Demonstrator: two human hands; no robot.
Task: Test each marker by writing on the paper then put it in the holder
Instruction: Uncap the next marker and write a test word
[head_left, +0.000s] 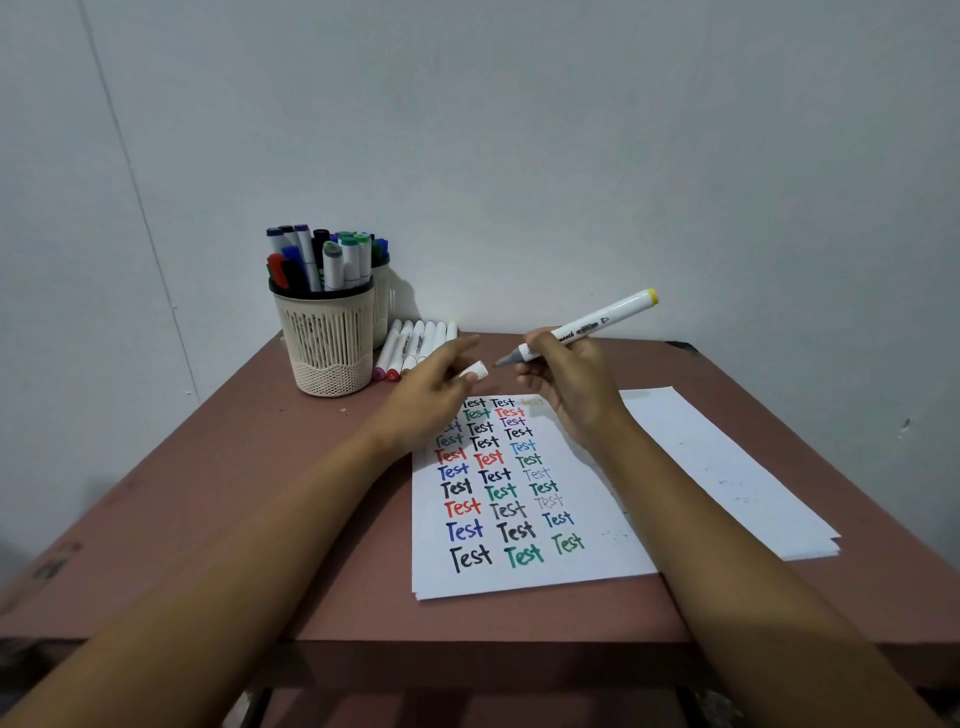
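Marker, uncapped, tip pointing left: gripped by right hand above far edge of paper. Left hand pinches white cap near the tip. Holder stands at table far-left corner.

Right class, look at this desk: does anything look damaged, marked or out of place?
The table looks chipped at its far right corner, dark against the reddish top. The blank sheets on the right carry dark specks, perhaps ink. The left hand holding the cap and the right hand gripping the marker look normal.
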